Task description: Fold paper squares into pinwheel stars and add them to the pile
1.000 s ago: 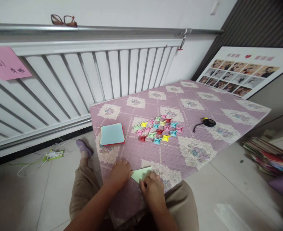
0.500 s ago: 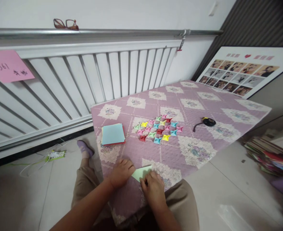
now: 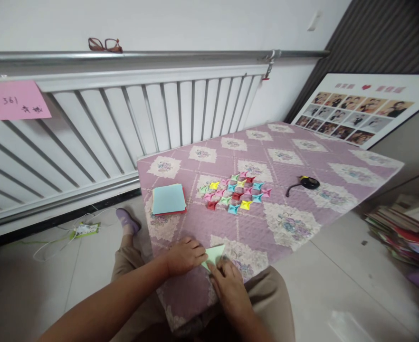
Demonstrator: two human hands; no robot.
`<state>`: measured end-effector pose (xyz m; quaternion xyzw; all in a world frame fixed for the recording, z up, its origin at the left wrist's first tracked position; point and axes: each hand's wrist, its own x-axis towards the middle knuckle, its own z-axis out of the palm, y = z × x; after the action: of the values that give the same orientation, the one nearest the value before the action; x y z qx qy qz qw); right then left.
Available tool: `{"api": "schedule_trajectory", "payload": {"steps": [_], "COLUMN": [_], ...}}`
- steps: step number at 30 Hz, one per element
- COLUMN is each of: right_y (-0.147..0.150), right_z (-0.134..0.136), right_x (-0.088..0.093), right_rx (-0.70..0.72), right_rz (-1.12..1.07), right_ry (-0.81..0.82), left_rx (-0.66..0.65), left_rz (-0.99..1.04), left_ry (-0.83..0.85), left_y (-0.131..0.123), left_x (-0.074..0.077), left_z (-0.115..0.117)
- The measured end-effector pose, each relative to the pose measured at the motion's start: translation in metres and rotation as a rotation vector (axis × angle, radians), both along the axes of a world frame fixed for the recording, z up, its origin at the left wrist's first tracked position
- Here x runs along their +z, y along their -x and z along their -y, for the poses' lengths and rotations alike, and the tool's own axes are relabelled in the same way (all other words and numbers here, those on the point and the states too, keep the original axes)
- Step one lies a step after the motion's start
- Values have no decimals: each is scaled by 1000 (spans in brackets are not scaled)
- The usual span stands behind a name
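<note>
A light green sheet of paper lies folded at the near edge of a table covered in a purple quilted cloth. My left hand presses on the sheet's left side with fingers curled. My right hand pinches the sheet's near right part. Further back lies a cluster of several small folded paper stars in mixed colours. A stack of square papers, light blue on top and red beneath, sits to the left of them.
A black and yellow tape measure lies right of the stars. A white radiator with a pink note and glasses on the pipe is behind. A photo board leans at the right; books lie on the floor.
My left hand has slid right over the green sheet, and less of the sheet shows. The view has shifted slightly.
</note>
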<state>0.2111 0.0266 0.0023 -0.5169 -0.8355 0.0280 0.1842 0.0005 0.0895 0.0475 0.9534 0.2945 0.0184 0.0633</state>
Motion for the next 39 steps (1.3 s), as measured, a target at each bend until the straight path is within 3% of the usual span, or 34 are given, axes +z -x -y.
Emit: {"api": "schedule_trajectory", "payload": {"steps": [4,13,25,39], "right_y": [-10,-17,-14,-15], "right_z": [6,4,5,6], "right_x": [-3,-2,-8,-11], "right_rx": [100,145,119,128], "right_rz": [28,37,-10,-84], "right_ry": [-53,-25,-49,-57], "left_rx": [61,147,634,735], "left_rz": [33,41,258,173], "left_ry": [151,190,235,373], "left_y": [0,-2,-30,-10], "left_x": [5,-1,-20,-13], "left_z": [0,1,27,13]}}
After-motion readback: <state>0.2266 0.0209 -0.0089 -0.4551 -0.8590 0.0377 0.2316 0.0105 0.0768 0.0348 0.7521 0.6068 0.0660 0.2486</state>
